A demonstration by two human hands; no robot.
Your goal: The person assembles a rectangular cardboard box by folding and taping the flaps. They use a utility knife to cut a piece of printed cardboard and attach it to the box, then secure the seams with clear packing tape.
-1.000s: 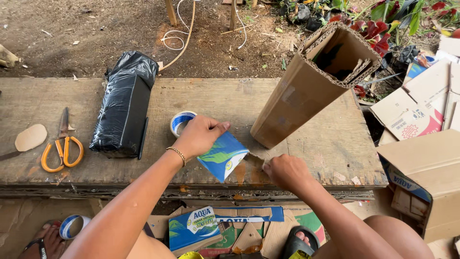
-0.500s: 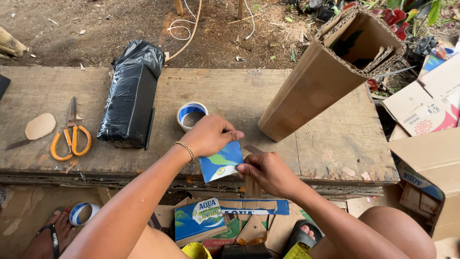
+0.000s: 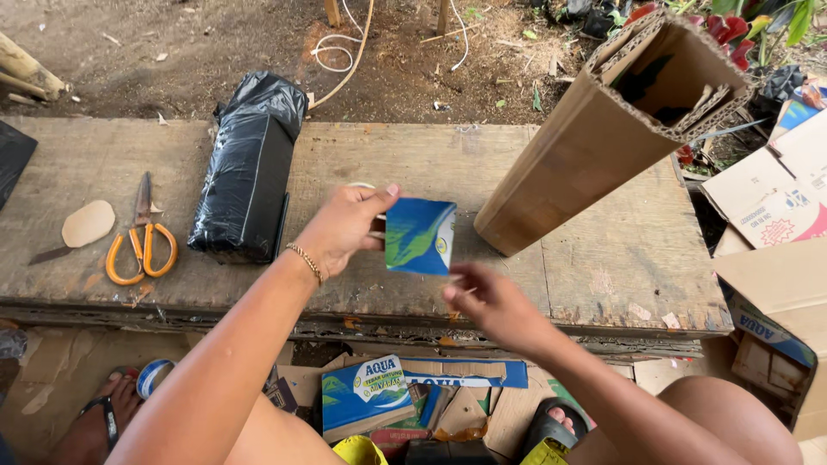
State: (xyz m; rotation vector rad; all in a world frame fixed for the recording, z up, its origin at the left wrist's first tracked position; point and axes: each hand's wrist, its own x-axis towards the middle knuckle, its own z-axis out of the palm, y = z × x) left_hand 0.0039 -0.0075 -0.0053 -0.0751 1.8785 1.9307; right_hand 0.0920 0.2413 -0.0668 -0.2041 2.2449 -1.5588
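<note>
My left hand (image 3: 345,226) holds a small square piece of blue-and-green printed cardboard (image 3: 419,236) lifted above the worn wooden table (image 3: 413,164). My right hand (image 3: 487,301) is just below and to the right of the piece, fingers curled near its lower edge, with nothing clearly in them. A roll of tape that stood on the table is mostly hidden behind my left hand.
A black plastic-wrapped block (image 3: 250,176) lies left of my hands. Orange-handled scissors (image 3: 142,241) and an oval cardboard cutout (image 3: 86,224) lie at far left. A tall folded cardboard tube (image 3: 603,129) leans at right. Printed cardboard scraps (image 3: 370,400) lie under the table; boxes stack at right.
My left hand has lifted the blue-green piece off the table and raised it. My right hand has come off the table edge and moved under the piece.
</note>
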